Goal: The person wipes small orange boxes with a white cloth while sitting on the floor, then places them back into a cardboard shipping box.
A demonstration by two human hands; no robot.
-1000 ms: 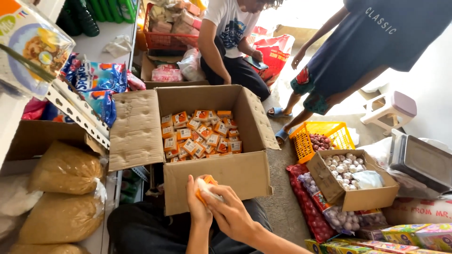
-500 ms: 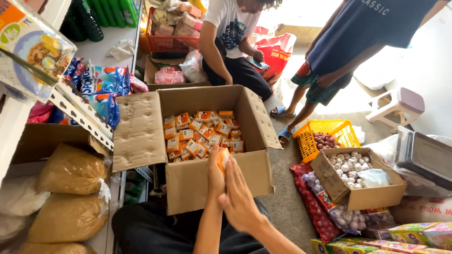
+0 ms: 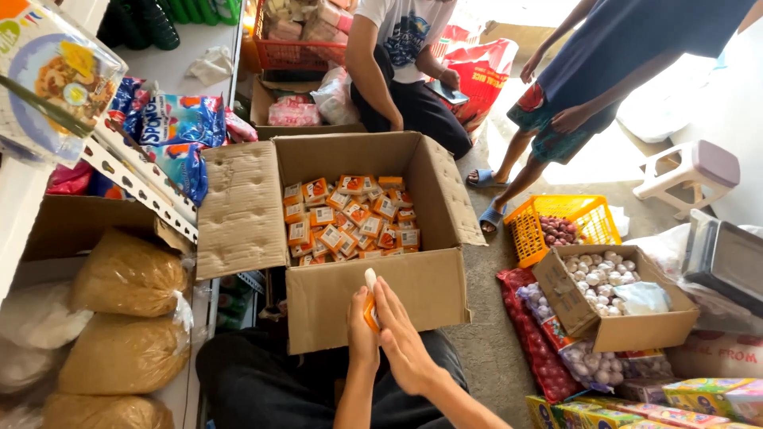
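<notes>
Brown sacks (image 3: 127, 274) sit at lower left. At bottom centre, the left hand (image 3: 362, 322) and right hand (image 3: 401, 338) press together, fingers clamped on a small orange packet (image 3: 370, 306) before the cardboard box (image 3: 373, 298) of similar packets (image 3: 354, 218). Seemingly sorting stock; a firm grip matters. Garlic box (image 3: 608, 294) lies right.

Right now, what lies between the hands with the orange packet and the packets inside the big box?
In the head view, only the cardboard box's front wall stands between the hands, pressed around an orange packet, and the loose packets inside.
</notes>
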